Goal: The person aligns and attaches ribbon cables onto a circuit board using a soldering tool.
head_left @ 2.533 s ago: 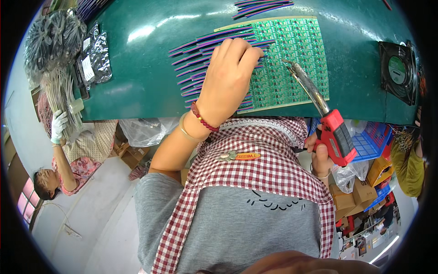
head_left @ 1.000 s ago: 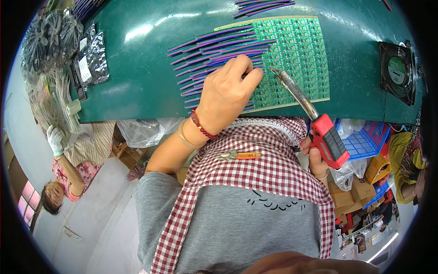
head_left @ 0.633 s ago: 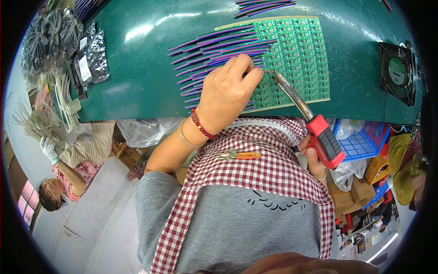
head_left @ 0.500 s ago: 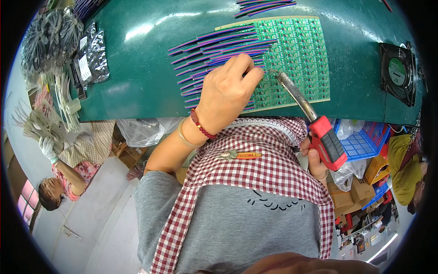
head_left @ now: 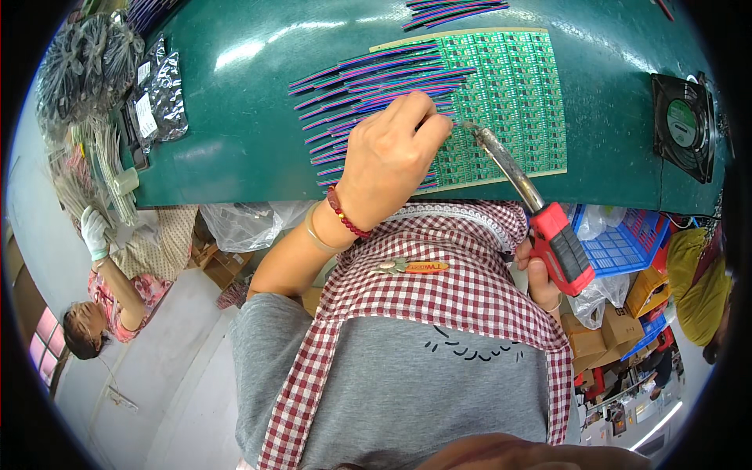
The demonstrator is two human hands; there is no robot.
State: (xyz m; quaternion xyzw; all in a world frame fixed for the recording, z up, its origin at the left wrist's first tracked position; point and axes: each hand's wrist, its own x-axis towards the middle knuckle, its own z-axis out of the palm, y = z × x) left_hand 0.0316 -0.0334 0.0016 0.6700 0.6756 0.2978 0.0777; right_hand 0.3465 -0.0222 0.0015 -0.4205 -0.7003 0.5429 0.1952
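Note:
A panel of green circuit boards (head_left: 513, 102) lies on the green table. Short flat wires (head_left: 323, 102), striped blue, pink and black, spread in rows across its left part. My left hand (head_left: 392, 153) is closed over these wires, thumb and forefinger pinched at the panel's middle; the wire end in the pinch is mostly hidden. From the right, my right hand (head_left: 539, 274) grips a soldering iron (head_left: 558, 243) by its red and black handle. The iron's tip points up and left, close to my left fingertips, over the boards.
Another wire bundle (head_left: 454, 12) lies at the far edge. A black fan (head_left: 683, 125) stands at the right. Bagged cables (head_left: 90, 66) and a silvery bag (head_left: 160, 94) sit at the left. A co-worker's gloved hand (head_left: 95, 233) handles pale wires there. A blue crate (head_left: 627, 247) is below right.
The soldering iron has shifted only slightly, while my left hand keeps its place. At the left, the co-worker's gloved hand has moved up and a little right along the pale wires.

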